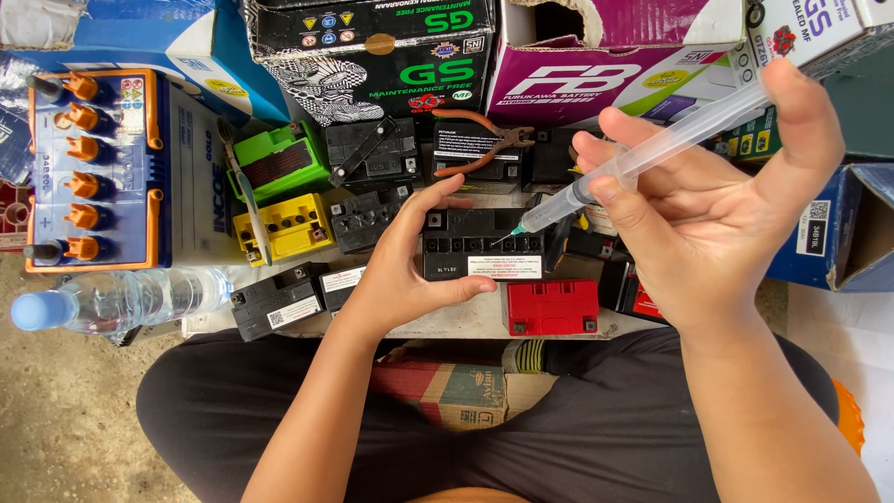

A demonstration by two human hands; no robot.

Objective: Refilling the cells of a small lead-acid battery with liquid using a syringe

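A small black battery is gripped by the left hand over the bench. A clear syringe, pinched in the right hand, is tipped onto its top.

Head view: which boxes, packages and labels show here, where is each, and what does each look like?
Black-and-green carton: top centre, rectangular, patterned.
White-and-magenta carton: top right of centre, torn open.
Blue box: right edge, flap open.
Brown cardboard box: between the knees, red band.
White label: front of the small black battery held by the left hand.
Right hand holds a clear syringe.
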